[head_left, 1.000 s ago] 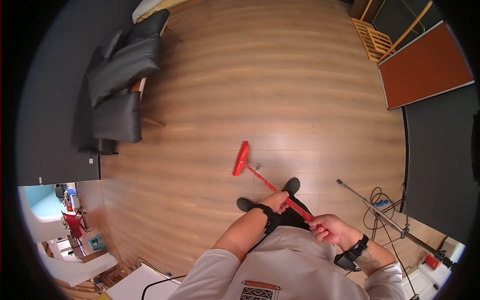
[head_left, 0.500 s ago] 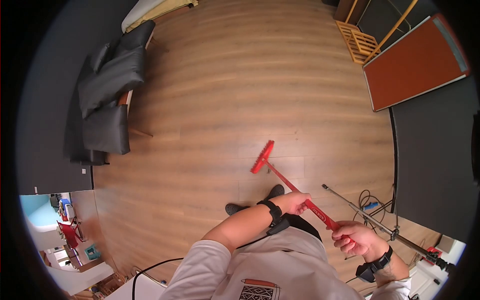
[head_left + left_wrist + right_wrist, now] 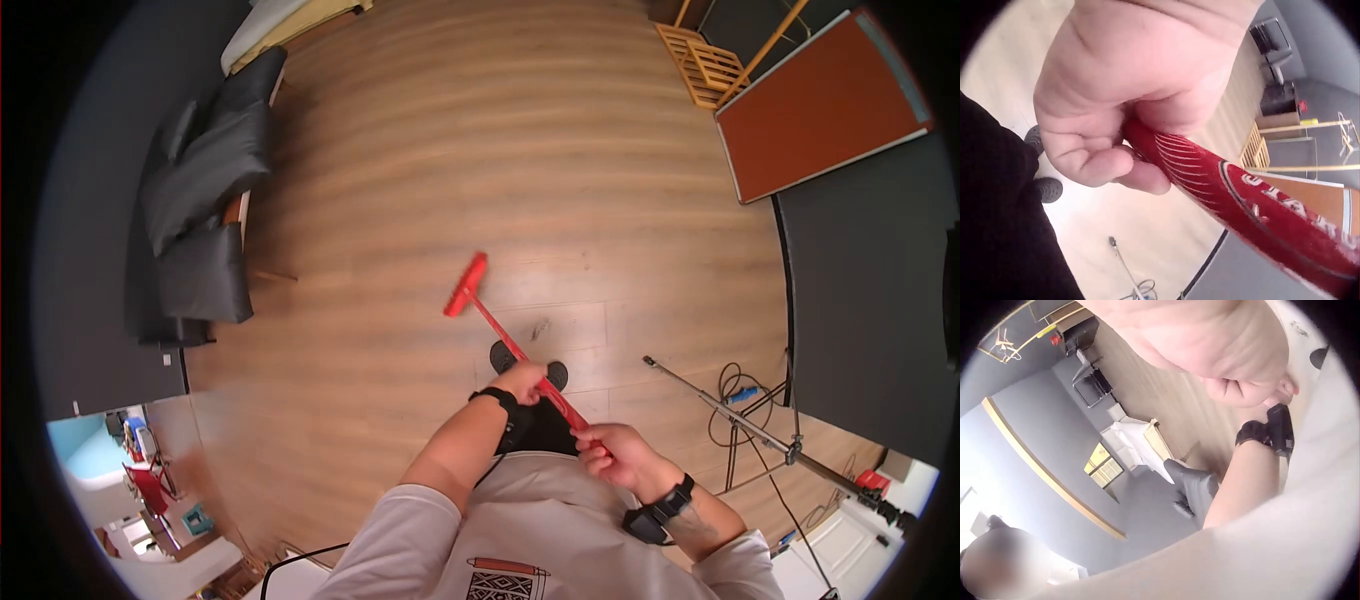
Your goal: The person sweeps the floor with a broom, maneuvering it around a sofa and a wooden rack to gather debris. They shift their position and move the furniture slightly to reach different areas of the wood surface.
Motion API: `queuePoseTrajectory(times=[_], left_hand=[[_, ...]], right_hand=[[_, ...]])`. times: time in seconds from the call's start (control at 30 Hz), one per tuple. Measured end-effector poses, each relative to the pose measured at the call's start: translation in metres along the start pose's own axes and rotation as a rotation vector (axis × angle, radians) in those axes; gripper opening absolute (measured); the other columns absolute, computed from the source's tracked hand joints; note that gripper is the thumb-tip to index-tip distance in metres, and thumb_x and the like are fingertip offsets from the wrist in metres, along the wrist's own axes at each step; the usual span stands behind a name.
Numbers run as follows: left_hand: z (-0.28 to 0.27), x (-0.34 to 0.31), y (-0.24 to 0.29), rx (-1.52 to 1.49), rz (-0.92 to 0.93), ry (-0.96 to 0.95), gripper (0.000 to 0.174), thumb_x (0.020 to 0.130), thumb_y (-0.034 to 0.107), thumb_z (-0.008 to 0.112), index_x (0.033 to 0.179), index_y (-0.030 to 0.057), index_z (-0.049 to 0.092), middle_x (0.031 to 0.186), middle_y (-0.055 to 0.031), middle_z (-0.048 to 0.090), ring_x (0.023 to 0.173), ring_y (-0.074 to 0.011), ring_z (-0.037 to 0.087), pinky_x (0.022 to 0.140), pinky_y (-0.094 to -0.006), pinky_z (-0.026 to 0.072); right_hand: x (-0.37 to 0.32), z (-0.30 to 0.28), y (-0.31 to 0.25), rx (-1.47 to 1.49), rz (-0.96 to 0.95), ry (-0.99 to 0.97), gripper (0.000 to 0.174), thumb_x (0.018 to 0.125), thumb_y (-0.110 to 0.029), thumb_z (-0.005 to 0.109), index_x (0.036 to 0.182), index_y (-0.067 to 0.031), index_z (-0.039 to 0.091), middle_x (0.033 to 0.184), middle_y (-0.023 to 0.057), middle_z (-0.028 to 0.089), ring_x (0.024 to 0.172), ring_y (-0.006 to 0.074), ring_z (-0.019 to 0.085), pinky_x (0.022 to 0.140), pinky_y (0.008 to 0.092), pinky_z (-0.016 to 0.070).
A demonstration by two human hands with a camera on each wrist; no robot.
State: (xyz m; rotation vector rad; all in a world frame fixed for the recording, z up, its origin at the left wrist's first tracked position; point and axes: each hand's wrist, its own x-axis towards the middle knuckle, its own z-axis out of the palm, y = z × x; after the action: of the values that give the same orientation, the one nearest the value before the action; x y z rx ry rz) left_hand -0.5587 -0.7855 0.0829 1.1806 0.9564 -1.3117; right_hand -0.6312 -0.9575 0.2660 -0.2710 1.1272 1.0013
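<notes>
A red broom slants across the head view, its bristled head (image 3: 466, 285) on or just above the floor, up and left of a small dark patch (image 3: 541, 328). My left hand (image 3: 522, 382) grips the handle partway down; in the left wrist view the fingers of that hand (image 3: 1129, 87) curl round the red handle (image 3: 1235, 194), beside its white lettering. Higher up, near the handle's end, my right hand (image 3: 620, 456) holds it with curled fingers. The right wrist view shows the right hand (image 3: 1216, 344) closely, with the handle mostly hidden.
Black cushioned seating (image 3: 205, 270) stands on the left. A metal stand (image 3: 740, 415) with a coiled cable (image 3: 745, 392) lies or leans on the right. An orange-brown board (image 3: 820, 110) and a wooden slatted rack (image 3: 700, 70) are at the upper right. Both shoes are just beyond my hands.
The broom first swung right, then back left, both hands moving with it and keeping hold. Its head now lies farther from the dark patch. The feet have shifted and the view has moved a little.
</notes>
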Motion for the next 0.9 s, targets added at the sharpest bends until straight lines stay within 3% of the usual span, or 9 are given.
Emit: queuePoseTrajectory(times=[0.2, 0.37, 0.47, 0.57, 0.73, 0.9], left_hand=[[0.052, -0.017, -0.008, 0.1, -0.201, -0.365, 0.008, 0.077, 0.017, 0.052, 0.073, 0.0107, 0.05, 0.064, -0.0012, 0.054, 0.055, -0.0133, 0.053, 0.043, -0.0227, 0.0352], [0.052, -0.046, 0.002, 0.229, -0.2, -0.47, 0.011, 0.077, 0.02, 0.055, 0.071, 0.0113, 0.05, 0.061, 0.0008, 0.051, 0.052, -0.0105, 0.05, 0.043, -0.0212, 0.0364], [0.047, -0.062, 0.0, 0.185, -0.224, -0.464, 0.011, 0.076, 0.02, 0.055, 0.071, 0.0121, 0.05, 0.059, 0.002, 0.049, 0.05, -0.0092, 0.047, 0.042, -0.0207, 0.0353], [0.046, -0.064, 0.0, 0.102, -0.219, -0.414, 0.012, 0.077, 0.019, 0.054, 0.069, 0.012, 0.049, 0.057, 0.0017, 0.048, 0.049, -0.0088, 0.045, 0.04, -0.0202, 0.0333], [0.051, -0.036, -0.002, -0.103, -0.174, -0.326, 0.016, 0.076, 0.016, 0.053, 0.063, 0.0114, 0.045, 0.052, 0.0031, 0.043, 0.042, -0.0062, 0.038, 0.036, -0.0177, 0.0273], [0.091, 0.009, -0.003, -0.25, -0.15, -0.198, 0.018, 0.074, 0.014, 0.05, 0.06, 0.0118, 0.039, 0.048, 0.0029, 0.037, 0.034, -0.0051, 0.031, 0.032, -0.0171, 0.0241]], right_hand=[[-0.065, -0.019, 0.003, 0.015, -0.032, 0.022, 0.01, 0.081, -0.004, 0.05, 0.075, -0.0065, 0.043, 0.061, -0.0003, 0.039, 0.042, 0.0042, 0.031, 0.033, 0.0148, 0.0223], [-0.103, 0.017, 0.021, -0.052, -0.063, 0.037, 0.008, 0.081, -0.003, 0.051, 0.082, -0.0066, 0.044, 0.064, 0.0012, 0.04, 0.045, 0.0062, 0.035, 0.034, 0.015, 0.0242], [-0.111, 0.031, 0.027, -0.228, -0.063, 0.042, 0.016, 0.078, -0.001, 0.053, 0.086, -0.0065, 0.041, 0.067, 0.0061, 0.043, 0.047, 0.0122, 0.04, 0.035, 0.0206, 0.0288], [-0.101, 0.021, 0.012, -0.355, -0.026, 0.046, 0.017, 0.076, 0.0, 0.053, 0.086, -0.0063, 0.041, 0.067, 0.0075, 0.044, 0.047, 0.013, 0.041, 0.035, 0.0217, 0.0301], [-0.077, -0.013, -0.038, -0.278, 0.09, -0.038, 0.013, 0.073, 0.0, 0.05, 0.069, -0.006, 0.04, 0.058, 0.0037, 0.04, 0.04, 0.0096, 0.036, 0.03, 0.0181, 0.0263], [-0.062, -0.046, -0.088, -0.188, 0.182, -0.014, 0.014, 0.073, 0.0, 0.049, 0.066, -0.0066, 0.039, 0.055, 0.001, 0.037, 0.041, 0.0074, 0.036, 0.031, 0.017, 0.0252]])
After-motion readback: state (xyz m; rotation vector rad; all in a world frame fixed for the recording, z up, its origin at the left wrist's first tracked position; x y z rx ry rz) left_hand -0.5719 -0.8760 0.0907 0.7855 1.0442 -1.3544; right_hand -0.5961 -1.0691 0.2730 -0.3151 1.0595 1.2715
